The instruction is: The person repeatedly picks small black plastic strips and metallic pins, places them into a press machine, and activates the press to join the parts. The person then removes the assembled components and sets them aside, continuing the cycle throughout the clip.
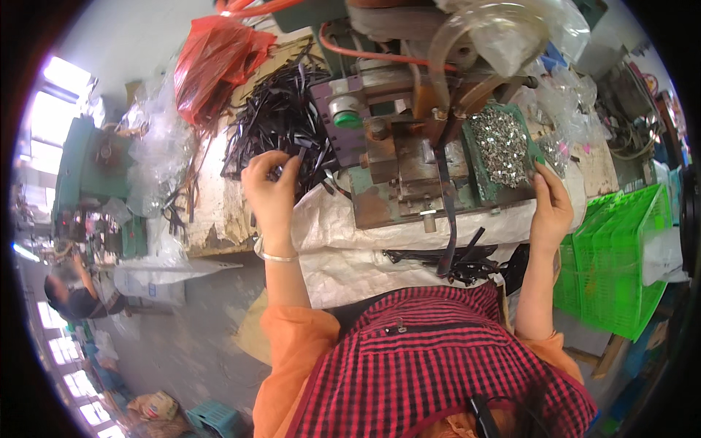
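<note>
My left hand point(269, 191) is at the near edge of a heap of thin black strips point(274, 109), thumb and fingers closed in a pinch. A black strip point(301, 154) shows at the thumb tip. My right hand point(552, 207) is held with thumb and forefinger together by the right rim of a green tray point(534, 139) full of small shiny metal pieces point(500, 144); a bit of green shows at the fingertips, and what they hold is unclear. Between my hands stands a metal press point(416, 157), with a long dark strip point(447, 212) hanging down its front.
A green-capped button point(347, 119) sits left of the press. A red plastic bag point(215, 66) lies behind the heap. White sheeting point(336, 252) covers the near edge, with black pieces point(471, 264) on it. A green crate point(613, 259) stands right. Another person point(80, 296) works far left.
</note>
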